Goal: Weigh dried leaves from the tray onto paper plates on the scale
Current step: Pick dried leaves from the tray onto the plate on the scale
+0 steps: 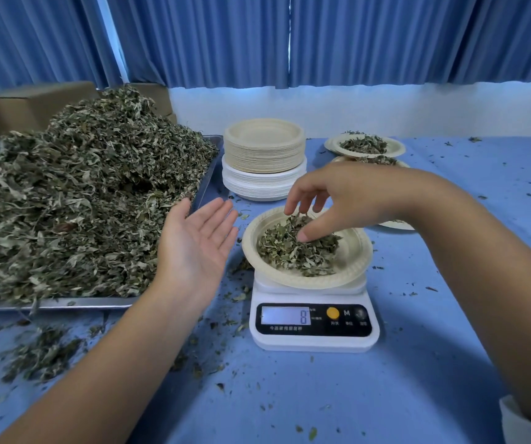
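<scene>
Left of the left fingers: metal tray [65,303] heaped high with dried leaves [75,193]; the heap spills over the near rim; loose crumbs lie on the blue table [321,395] below the left forearm.

Left hand [195,248]: palm up, fingers straight and held close together, thumb alongside, holding nothing; fingertips lie just beside the tray's right wall and just left of the plate on the scale.

Beyond the fingertips of both hands: stack of paper plates [264,155], tan ones on top of white ones.

Under the right fingers: one paper plate [353,251] seated on the scale [313,341], carrying a small mound of leaves [289,251]; display [285,315] toward the wrists reads 8.

Right hand [337,193]: above the plate, fingers bent downward and slightly spread, tips touching the mound, thumb tip resting on the leaves; cannot tell whether any leaf is pinched between thumb and fingers.

Behind the right knuckles: filled plates [365,145] with leaf portions, partly hidden by the hand.
</scene>
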The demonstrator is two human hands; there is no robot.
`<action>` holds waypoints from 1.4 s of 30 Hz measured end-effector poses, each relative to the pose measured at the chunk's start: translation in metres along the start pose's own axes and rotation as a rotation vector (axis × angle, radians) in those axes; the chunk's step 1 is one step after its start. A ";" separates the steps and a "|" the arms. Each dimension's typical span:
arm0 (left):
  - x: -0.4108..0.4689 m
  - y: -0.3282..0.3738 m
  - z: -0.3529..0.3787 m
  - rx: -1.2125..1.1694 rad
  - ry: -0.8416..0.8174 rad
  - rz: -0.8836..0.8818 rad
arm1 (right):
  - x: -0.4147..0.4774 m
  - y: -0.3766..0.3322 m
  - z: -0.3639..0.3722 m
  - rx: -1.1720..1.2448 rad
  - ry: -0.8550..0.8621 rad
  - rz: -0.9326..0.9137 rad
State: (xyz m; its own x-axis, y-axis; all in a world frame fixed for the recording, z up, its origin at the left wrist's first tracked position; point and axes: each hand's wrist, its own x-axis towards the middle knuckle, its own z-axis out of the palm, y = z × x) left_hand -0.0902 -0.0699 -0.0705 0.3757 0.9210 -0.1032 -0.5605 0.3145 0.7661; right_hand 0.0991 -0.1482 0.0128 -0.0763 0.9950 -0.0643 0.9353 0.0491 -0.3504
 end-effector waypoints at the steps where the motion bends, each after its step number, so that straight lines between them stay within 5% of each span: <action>1: 0.000 0.000 -0.001 -0.035 0.004 -0.025 | 0.000 -0.001 0.001 -0.021 -0.024 0.005; 12: 0.001 0.000 -0.002 -0.118 0.039 -0.093 | 0.005 -0.002 0.009 -0.028 -0.017 -0.007; 42: 0.006 -0.002 -0.005 -0.198 0.129 -0.131 | 0.006 -0.001 -0.001 0.163 0.415 -0.100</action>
State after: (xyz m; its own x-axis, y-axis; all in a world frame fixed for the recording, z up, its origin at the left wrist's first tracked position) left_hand -0.0905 -0.0637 -0.0760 0.3645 0.8871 -0.2833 -0.6517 0.4603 0.6028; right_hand 0.0975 -0.1418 0.0134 0.0124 0.9384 0.3453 0.8613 0.1653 -0.4805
